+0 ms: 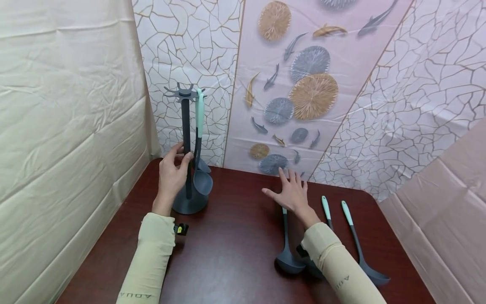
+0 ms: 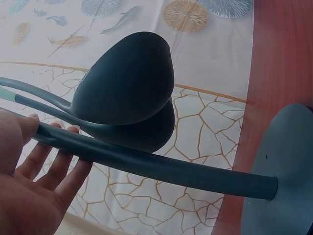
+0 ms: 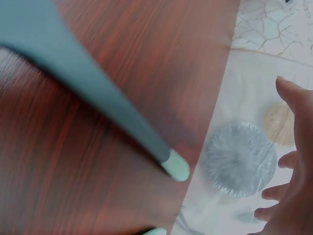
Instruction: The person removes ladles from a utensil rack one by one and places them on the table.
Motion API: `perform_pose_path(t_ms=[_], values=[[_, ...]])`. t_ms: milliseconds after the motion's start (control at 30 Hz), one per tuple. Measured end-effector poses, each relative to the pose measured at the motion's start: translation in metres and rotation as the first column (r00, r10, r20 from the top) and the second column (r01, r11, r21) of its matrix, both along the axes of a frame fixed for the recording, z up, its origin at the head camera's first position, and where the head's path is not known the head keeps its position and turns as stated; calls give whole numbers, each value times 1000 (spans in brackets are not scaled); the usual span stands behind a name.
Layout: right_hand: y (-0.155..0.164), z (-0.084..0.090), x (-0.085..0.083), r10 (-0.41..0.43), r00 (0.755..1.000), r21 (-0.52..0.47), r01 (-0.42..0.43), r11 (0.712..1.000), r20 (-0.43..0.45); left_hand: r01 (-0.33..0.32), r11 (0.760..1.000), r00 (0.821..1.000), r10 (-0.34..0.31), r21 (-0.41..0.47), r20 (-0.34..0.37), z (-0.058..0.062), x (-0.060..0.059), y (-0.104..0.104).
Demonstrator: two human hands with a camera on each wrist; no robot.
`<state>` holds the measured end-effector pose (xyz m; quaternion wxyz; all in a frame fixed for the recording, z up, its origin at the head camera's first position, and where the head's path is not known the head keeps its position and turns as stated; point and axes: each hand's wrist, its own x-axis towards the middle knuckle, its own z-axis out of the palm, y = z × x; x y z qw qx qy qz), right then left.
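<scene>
- Left hand (image 1: 171, 175), at left of centre, wraps its fingers round the utensil stand's pole (image 1: 186, 139); 2 utensils (image 1: 200, 143) hang beside it.
- Right hand (image 1: 291, 193), spread and grasping nothing, hovers over a ladle (image 1: 286, 249) lying on the table (image 1: 228, 253), lower right.

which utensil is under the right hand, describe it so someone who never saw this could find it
On the dark red table, look right of the grey stand, where three utensils lie side by side. The right hand hovers open over the handle of the leftmost one, a grey ladle. Its mint tip is hidden under the hand, while the other two utensils show theirs.
</scene>
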<state>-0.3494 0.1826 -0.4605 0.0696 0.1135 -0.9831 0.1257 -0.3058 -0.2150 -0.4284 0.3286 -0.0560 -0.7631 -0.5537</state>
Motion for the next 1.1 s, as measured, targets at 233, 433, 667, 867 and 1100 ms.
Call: perform_pose_path(t_ms=[233,433,667,867,1100], values=[[-17,9,-1,20,996,-42,-24,999,-89,-1,1000,1000,1,3,0,0,0,1],[-30,18,0,39,988,-86,-52,995,-148,1,1000,1000,-1,5,-7,-1,0,0],[-43,28,7,49,989,-127,-67,990,-138,-4,1000,1000,4,1,3,-2,1,0],[-55,39,12,79,987,-146,-99,984,-139,-10,1000,1000,10,-4,-7,-1,0,0],[-72,54,20,118,978,-183,-149,972,-169,-8,1000,1000,8,-3,-10,0,0,0]])
